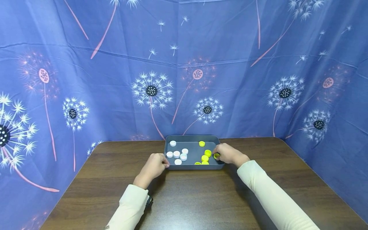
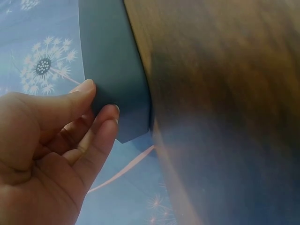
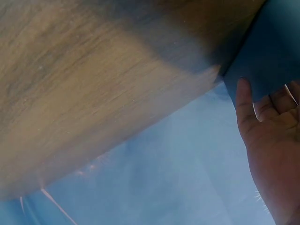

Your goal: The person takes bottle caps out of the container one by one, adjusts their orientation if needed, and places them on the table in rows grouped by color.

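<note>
A dark grey tray (image 1: 192,167) stands at the back of the table, holding several white bottle caps (image 1: 176,154) on its left side and several yellow bottle caps (image 1: 205,158) on its right. My left hand (image 1: 153,165) pinches the tray's near left corner between thumb and fingers, as the left wrist view shows close up. Over the right wall reaches my right hand (image 1: 230,154), its fingertips inside beside one yellow cap, which they partly cover. In the right wrist view one digit (image 3: 243,96) lies against the tray's outer wall (image 3: 269,61), while the others go behind the rim.
Beneath the tray is a brown wooden table (image 1: 189,195), whose far edge runs just behind it. A blue curtain (image 1: 123,80) with dandelion prints hangs behind and at both sides.
</note>
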`<state>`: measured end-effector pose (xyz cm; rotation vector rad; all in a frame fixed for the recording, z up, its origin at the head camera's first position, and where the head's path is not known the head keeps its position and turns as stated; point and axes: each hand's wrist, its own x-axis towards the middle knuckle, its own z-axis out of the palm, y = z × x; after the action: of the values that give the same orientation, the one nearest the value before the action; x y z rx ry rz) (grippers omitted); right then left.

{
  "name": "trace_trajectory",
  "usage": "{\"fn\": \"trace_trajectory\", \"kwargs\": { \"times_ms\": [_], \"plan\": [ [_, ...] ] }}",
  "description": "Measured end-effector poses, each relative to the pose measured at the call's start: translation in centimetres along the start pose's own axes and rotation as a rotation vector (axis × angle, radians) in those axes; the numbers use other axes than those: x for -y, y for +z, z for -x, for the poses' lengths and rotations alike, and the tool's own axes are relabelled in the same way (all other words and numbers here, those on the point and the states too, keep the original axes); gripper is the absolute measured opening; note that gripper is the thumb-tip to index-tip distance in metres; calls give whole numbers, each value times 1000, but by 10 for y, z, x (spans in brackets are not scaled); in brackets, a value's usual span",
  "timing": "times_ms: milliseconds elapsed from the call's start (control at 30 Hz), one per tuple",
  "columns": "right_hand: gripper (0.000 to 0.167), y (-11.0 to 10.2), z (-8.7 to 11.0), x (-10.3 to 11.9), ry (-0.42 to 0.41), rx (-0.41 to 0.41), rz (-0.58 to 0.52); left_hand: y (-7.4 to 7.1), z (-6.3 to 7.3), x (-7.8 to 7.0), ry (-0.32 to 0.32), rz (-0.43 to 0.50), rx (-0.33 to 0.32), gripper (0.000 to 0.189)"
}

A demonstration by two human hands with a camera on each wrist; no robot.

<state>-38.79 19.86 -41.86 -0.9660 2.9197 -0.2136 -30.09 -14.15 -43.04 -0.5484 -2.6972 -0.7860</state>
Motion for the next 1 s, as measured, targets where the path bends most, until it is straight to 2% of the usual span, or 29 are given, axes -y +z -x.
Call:
{"fn": "trace_trajectory", "kwargs": {
  "times_ms": [133,267,633,867,1000],
  "plan": [
    [26,2,1,0,-8,-14,14,1,1,0,-2,2,5,13],
    [22,6,4,-3,-46,-64,18,3,1,1,3,5,7,14],
    [23,10,18,-8,-59,-269,-194,3,2,0,-9,10,12,13],
    [30,7,30,-4,-58,-333,-236,3,0,2,3,-9,4,13],
    [29,5,38,2,-52,-350,-263,2,0,1,-13,-1,5,13]
  ]
}}
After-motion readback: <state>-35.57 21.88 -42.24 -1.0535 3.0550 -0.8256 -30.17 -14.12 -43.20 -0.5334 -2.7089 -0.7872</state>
